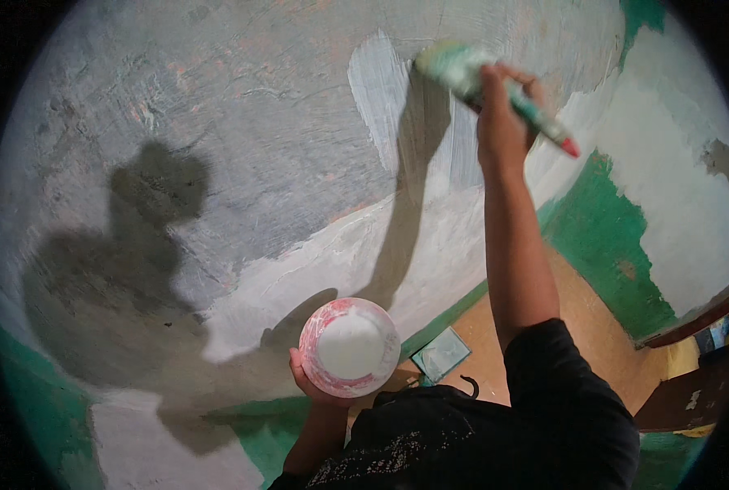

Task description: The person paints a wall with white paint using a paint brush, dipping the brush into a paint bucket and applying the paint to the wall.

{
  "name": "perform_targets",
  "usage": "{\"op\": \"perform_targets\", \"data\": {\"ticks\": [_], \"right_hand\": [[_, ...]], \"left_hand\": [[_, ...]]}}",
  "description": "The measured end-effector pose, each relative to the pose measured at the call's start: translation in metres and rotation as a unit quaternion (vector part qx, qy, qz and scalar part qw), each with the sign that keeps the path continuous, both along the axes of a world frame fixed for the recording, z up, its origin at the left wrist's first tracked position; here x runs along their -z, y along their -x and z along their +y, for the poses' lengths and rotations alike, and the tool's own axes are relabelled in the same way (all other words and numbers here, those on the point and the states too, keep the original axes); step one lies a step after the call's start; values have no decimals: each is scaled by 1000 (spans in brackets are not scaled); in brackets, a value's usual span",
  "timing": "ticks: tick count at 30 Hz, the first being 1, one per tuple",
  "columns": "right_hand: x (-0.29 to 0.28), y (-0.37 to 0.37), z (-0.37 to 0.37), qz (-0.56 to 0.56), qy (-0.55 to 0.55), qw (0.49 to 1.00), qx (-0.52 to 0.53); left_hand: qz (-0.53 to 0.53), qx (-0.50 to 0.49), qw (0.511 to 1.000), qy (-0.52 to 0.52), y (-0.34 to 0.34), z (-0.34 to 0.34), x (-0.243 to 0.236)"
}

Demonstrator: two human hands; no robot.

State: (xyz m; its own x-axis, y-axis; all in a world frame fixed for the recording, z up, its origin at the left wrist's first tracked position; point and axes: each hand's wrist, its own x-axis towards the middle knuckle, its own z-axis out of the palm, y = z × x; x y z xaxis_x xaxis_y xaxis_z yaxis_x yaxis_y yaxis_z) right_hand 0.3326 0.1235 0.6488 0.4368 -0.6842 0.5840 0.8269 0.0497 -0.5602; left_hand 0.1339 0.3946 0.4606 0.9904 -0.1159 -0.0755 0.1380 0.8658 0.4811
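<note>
My right hand (505,114) is raised to the wall and wrapped round the handle of a wide paintbrush (536,118), whose handle ends in a red tip. The bristles, slightly blurred, are against or very near the grey wall (283,147), beside a fresh streaky white patch (378,90). Low in front of my body, my left hand (306,377) holds a round pinkish-red bowl (310,351) by its side and underside. White paint (351,346) lies inside it, and its rim is smeared with white.
White-coated bands (340,253) and green areas (605,245) cover other parts of the walls. On the brown floor (585,302) near the wall's foot lies a small pale blue-edged rectangular thing (441,355). Dark brown furniture (691,396) stands at the lower right. My shadow falls across the wall.
</note>
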Motion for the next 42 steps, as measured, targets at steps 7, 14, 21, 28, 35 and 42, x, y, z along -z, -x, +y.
{"op": "perform_targets", "data": {"ticks": [7,14,21,28,35,42], "right_hand": [[257,26,-24,225,67,969,71],[244,30,-30,330,38,939,89],[39,-2,-30,45,-115,989,-77],[81,-27,-31,42,64,992,104],[260,47,-19,349,13,937,-20],[197,39,-3,252,37,965,-55]], "left_hand": [[29,30,999,8,-8,-15,6],[28,30,999,-10,-17,-22,18],[23,32,999,-28,-21,-30,25],[4,37,999,2,-23,-37,31],[-25,35,999,24,-26,-34,34],[-22,25,999,-7,-24,-30,42]]}}
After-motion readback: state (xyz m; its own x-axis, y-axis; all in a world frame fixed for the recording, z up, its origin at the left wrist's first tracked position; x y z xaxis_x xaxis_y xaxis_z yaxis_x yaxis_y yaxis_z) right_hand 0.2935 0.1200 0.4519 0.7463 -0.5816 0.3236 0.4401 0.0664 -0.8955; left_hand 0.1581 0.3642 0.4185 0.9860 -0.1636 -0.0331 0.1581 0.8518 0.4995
